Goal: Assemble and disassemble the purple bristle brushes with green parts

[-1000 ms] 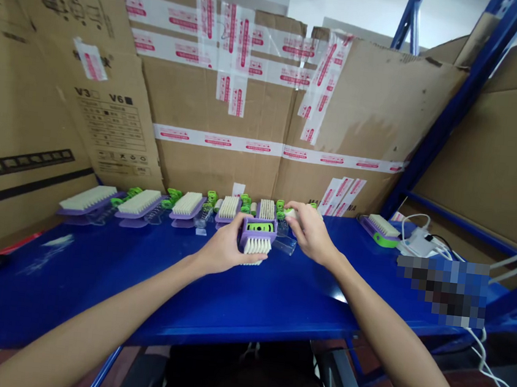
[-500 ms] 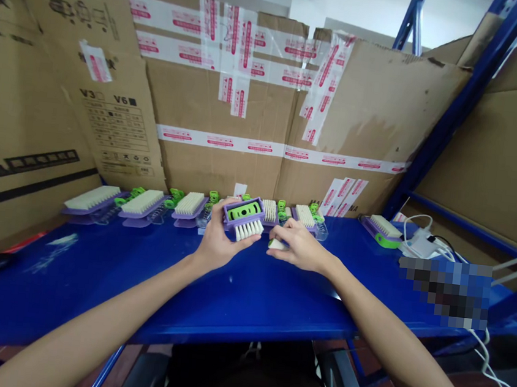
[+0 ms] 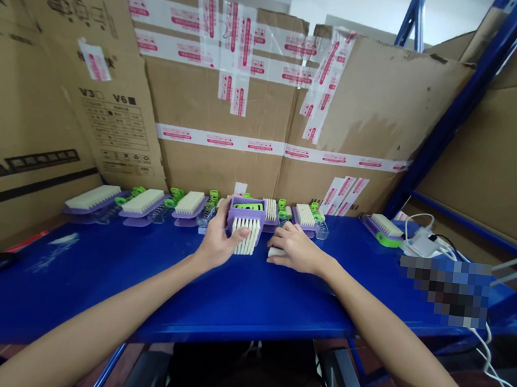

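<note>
Above the blue table, my left hand (image 3: 218, 238) is closed round a purple brush (image 3: 247, 220) with pale bristles. The bristles face me and point down, and a green piece shows in the brush's open top. To its right, my right hand (image 3: 297, 245) is closed with the fingers bent over a small off-white piece (image 3: 276, 252). Most of that piece is hidden beneath the fingers, so its kind cannot be told. A gap separates the two hands.
Several purple brushes lie bristles up along the cardboard wall (image 3: 224, 171), among them one at left (image 3: 93, 197) and one at right (image 3: 382, 228). Green clips (image 3: 213, 198) and clear plastic parts lie between them. White cables and a white adapter (image 3: 421, 242) sit at the table's (image 3: 265, 305) right.
My left hand has tilted the brush, so its bristles face me more and its open top shows less. My right hand has turned palm-down and lowered slightly with the off-white piece.
</note>
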Tool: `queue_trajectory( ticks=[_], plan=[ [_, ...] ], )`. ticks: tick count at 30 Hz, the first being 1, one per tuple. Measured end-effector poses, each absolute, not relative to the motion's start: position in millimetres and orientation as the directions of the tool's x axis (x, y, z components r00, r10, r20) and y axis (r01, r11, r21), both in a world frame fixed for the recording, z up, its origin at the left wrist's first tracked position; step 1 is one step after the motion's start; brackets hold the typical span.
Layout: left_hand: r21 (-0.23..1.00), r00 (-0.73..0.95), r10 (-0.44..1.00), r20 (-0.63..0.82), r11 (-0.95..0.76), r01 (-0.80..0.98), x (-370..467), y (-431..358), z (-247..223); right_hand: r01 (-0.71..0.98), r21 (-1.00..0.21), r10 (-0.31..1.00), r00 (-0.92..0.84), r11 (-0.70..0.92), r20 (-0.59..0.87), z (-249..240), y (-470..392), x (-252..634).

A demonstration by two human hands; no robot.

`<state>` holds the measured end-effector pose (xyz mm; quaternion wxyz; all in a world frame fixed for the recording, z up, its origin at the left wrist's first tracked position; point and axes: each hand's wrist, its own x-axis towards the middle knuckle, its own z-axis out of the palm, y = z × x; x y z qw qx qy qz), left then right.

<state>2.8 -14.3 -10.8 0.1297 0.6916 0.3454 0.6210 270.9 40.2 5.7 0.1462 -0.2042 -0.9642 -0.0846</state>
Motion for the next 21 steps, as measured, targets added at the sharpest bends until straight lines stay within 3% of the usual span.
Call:
queue_trajectory(
  ticks=[6,12,21],
  plan=[
    [0.718,0.042,0.745,0.665,-0.655,0.235,6,-19,-5,0.498,0.062,0.402,-0.762,0.865,0.507,13,39,271],
    [0.791,0.059,0.805,0.59,-0.591,0.161,8,-13,-6,0.452,-0.12,0.376,-0.536,0.884,0.756,23,29,271],
    [0.792,0.149,0.825,0.546,-0.566,0.228,12,-19,3,0.313,-0.07,0.262,-0.628,0.947,0.733,22,23,267]
  ],
)
